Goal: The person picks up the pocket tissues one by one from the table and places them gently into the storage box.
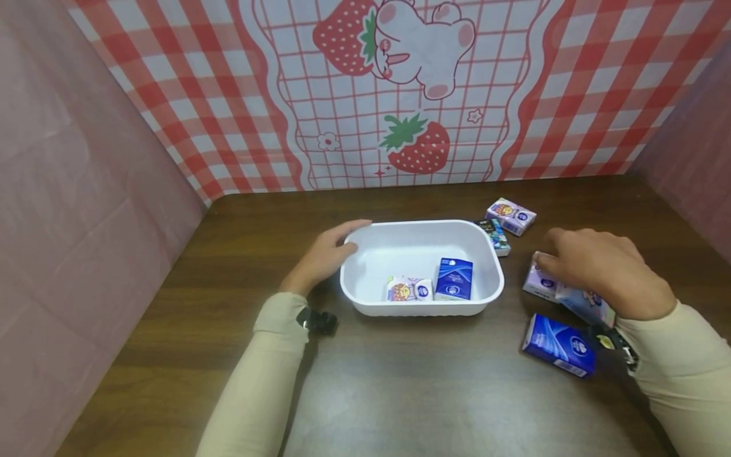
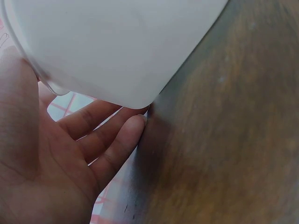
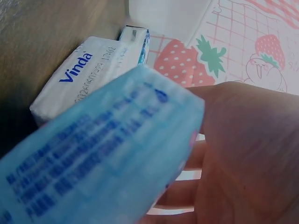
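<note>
A white plastic basin [image 1: 422, 309] stands mid-table with two tissue packs inside, one purple-and-white [image 1: 408, 289] and one dark blue [image 1: 454, 279]. My left hand [image 1: 324, 254] grips its left end, thumb over the rim and the other fingers along the outer wall [image 2: 107, 51]. Over at the right, my right hand [image 1: 599, 266] is above a light purple tissue pack [image 1: 537, 284], its thumb at the pack's upper edge. A light blue tissue pack [image 3: 103, 154] lies tilted below the palm, against the purple one. The right fingertips are partly hidden in the right wrist view.
Nearest me on the right is a dark blue tissue pack [image 1: 559, 346]. Behind the basin's right end are a dark patterned pack [image 1: 495, 238] and another purple pack [image 1: 511, 216]. A red checked cloth with strawberries [image 1: 419, 149] hangs along the table's back edge.
</note>
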